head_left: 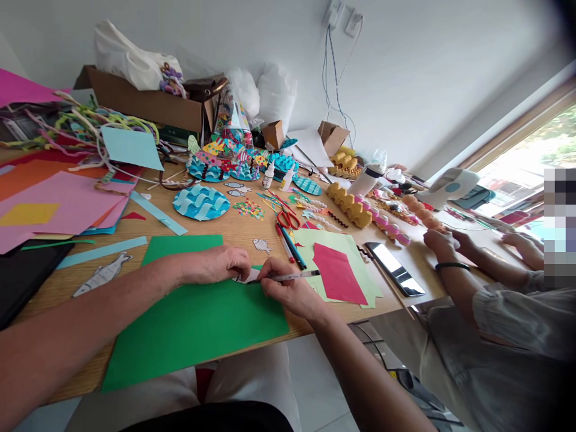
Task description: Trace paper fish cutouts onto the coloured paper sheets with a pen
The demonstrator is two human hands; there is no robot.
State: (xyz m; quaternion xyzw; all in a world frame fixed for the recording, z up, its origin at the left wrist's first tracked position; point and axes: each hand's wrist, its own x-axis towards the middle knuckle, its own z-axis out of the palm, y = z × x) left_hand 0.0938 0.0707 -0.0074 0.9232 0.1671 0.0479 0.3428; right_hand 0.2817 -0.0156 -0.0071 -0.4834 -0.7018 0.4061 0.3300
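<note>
A large sheet of green paper [193, 327] lies at the table's front edge under both hands. My right hand [288, 288] is closed around a pen [292, 276], its dark tip pointing left toward a small white paper cutout [244, 276]. With curled fingers, my left hand [220, 263] pins that cutout against the green paper and hides part of it. Just beyond my hands lies a paper fish [261, 245]. A larger grey paper fish [102, 275] rests left of the green sheet, partly behind my left forearm.
Red-handled scissors [288, 219] and a blue marker [293, 247] lie beyond my right hand. Red paper [339, 273] and a phone [396, 269] are to the right. A blue wavy-striped disc [201, 201] sits farther back. A co-worker's hands [443, 245] work at the right.
</note>
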